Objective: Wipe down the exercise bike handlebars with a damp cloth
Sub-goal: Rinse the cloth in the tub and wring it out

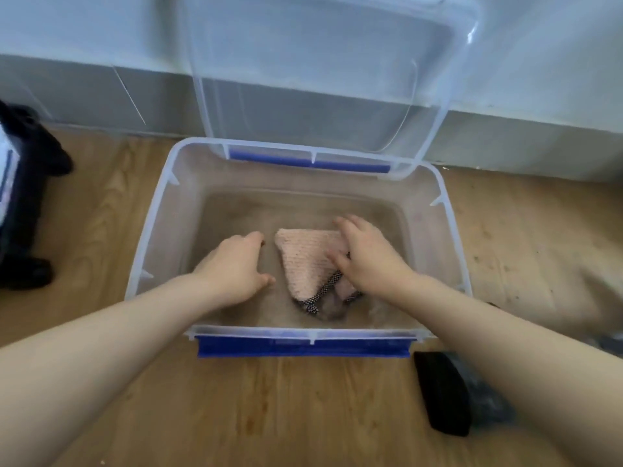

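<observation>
The right hand [367,254] lies spread on the pink cloth [310,261], pressing, not gripping; the left hand [236,267] rests open and empty just beside it. Both are inside the tub [148,237] on the floor. No bike shows; wiping looks unstarted.

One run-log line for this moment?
stage: cloth prep | pink cloth in clear bin | right hand on cloth | left hand beside

Wooden floor [303,416] carries a clear bin [148,237] (lid raised).
</observation>
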